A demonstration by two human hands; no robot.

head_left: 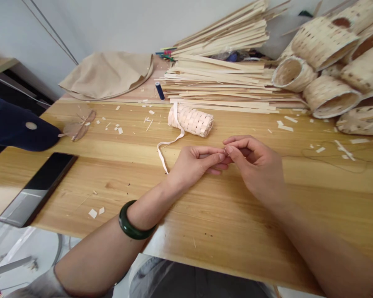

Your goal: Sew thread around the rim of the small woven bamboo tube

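Left hand (196, 162) and right hand (254, 162): fingertips pinched together over a tiny item too small to identify, mid-table, just in front of a small woven basket (192, 120) trailing a white ribbon (169, 142). Surroundings: stacked bamboo strips (224, 78) and piled baskets (329, 62) behind and right, blue thread spool (159, 90), tan cloth (108, 74), phone (39, 188) and dark cap (15, 124) left. Surface: wooden table (224, 223), chip-littered, against a pale wall; near edge bare.

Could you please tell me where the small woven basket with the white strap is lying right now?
In the head view, the small woven basket lies on its side on the wooden table, just beyond the hands and in front of the stack of strips.
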